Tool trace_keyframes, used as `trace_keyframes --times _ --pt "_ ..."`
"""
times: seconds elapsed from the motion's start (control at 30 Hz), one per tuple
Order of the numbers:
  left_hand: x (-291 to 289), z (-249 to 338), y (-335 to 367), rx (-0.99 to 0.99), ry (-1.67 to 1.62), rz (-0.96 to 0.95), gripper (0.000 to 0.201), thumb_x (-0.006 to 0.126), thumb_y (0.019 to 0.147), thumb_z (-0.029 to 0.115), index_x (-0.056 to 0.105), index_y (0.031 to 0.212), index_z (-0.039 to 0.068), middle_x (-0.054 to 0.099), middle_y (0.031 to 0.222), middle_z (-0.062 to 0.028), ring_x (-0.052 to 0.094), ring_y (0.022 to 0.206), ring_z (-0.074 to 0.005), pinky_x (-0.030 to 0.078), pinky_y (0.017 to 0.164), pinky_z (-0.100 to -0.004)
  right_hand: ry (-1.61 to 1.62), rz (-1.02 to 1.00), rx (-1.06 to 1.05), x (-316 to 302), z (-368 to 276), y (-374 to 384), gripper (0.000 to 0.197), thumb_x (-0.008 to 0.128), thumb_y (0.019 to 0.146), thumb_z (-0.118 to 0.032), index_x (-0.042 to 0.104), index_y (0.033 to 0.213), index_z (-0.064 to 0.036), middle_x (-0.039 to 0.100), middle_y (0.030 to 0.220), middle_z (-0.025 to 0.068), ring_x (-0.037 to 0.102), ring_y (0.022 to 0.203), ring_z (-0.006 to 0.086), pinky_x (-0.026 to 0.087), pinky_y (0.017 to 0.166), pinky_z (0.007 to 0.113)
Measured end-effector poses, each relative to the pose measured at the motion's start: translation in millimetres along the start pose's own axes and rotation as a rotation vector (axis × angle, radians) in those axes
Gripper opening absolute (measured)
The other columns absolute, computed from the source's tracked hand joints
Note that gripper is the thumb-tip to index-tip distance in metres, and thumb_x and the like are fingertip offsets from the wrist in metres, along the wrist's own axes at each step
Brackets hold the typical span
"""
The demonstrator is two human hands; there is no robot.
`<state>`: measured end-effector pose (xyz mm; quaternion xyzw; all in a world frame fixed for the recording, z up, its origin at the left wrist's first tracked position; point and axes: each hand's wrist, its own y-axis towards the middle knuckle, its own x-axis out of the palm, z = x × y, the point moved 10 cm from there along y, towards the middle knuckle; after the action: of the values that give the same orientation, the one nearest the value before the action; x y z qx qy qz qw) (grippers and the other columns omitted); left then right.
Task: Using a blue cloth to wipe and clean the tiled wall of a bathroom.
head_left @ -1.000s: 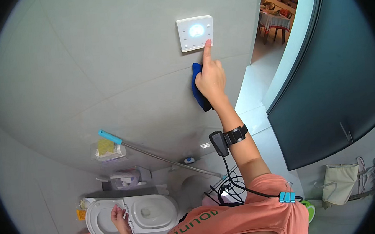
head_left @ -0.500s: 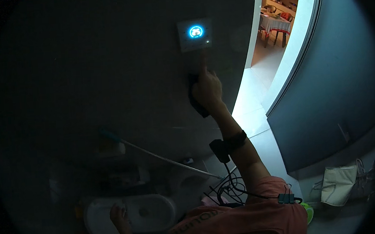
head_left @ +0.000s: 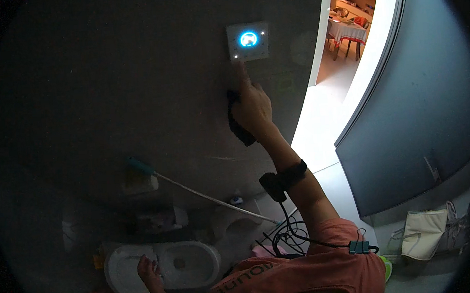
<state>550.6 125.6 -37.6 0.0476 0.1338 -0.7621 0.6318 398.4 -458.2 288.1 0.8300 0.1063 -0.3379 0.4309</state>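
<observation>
- Right hand up on the dim wall, index finger stretched out with its tip at the lower edge of the lit switch panel, other fingers clenched round a dark cloth pinned against the palm.
- Black strap with a small device on that wrist, cables trailing down to the orange shirt.
- Left hand way down low, resting on the rim of the white toilet; grip too dark to call.
- Step in hand, at a guess: working the panel's touch buttons, room already dark.
- Next move probably needs a light, well-aimed tap without dropping the cloth.
- Bright open doorway just right of the panel.
</observation>
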Motion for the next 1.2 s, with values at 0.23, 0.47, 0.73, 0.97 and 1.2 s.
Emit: trace_keyframes --times 0.23,0.47,0.73,0.97,1.2 --pt "16.5 7.4 -1.8 -0.258 -0.217 0.073 0.034 0.062 0.089 0.021 0.057 0.122 0.015 0.058 0.104 0.0012 0.056 0.090 -0.0139 0.049 0.075 -0.0304 0.414 0.074 0.179 -5.8 65.7 -17.1 0.059 0.050 0.064 -0.002 0.052 0.123 -0.0046 0.065 0.096 0.0196 0.064 0.091 0.0347 0.051 0.078 0.042" --pt "3.4 -9.6 7.3 -0.278 -0.211 0.102 0.037 0.059 0.091 0.019 0.054 0.127 0.014 0.056 0.098 0.0015 0.057 0.085 -0.0130 0.048 0.074 -0.0298 0.632 0.688 0.088 -122.7 104.8 13.7 0.036 0.062 0.072 -0.004 0.062 0.108 -0.0003 0.065 0.089 0.0089 0.060 0.079 0.0142 0.050 0.076 0.028" --pt "18.7 -12.5 18.0 -0.278 -0.215 0.087 0.031 0.058 0.090 0.019 0.054 0.121 0.014 0.058 0.100 -0.0009 0.056 0.083 -0.0149 0.048 0.070 -0.0316 -0.263 0.667 -0.252 -111.6 77.7 94.8 0.079 0.052 0.067 -0.011 0.037 0.144 -0.0167 0.025 0.153 0.0110 0.014 0.143 0.0399 0.001 0.109 0.067" --pt "10.2 -51.3 36.2 -0.301 -0.224 0.094 0.033 0.058 0.090 0.019 0.054 0.122 0.013 0.057 0.097 -0.0011 0.057 0.082 -0.0144 0.048 0.069 -0.0311 -0.284 0.844 -0.167 -171.5 26.4 165.1 0.075 0.049 0.076 -0.018 0.028 0.149 -0.0177 0.023 0.154 0.0117 0.012 0.142 0.0409 0.006 0.108 0.068" --pt "55.3 -25.7 53.6 -0.293 -0.254 0.044 0.035 0.061 0.089 0.020 0.055 0.123 0.014 0.058 0.099 0.0012 0.057 0.084 -0.0127 0.047 0.073 -0.0320 -0.310 0.805 -0.216 -75.4 -171.1 163.7 0.078 0.055 0.081 -0.035 0.025 0.149 -0.0097 0.016 0.155 0.0178 0.012 0.139 0.0500 0.006 0.099 0.079"
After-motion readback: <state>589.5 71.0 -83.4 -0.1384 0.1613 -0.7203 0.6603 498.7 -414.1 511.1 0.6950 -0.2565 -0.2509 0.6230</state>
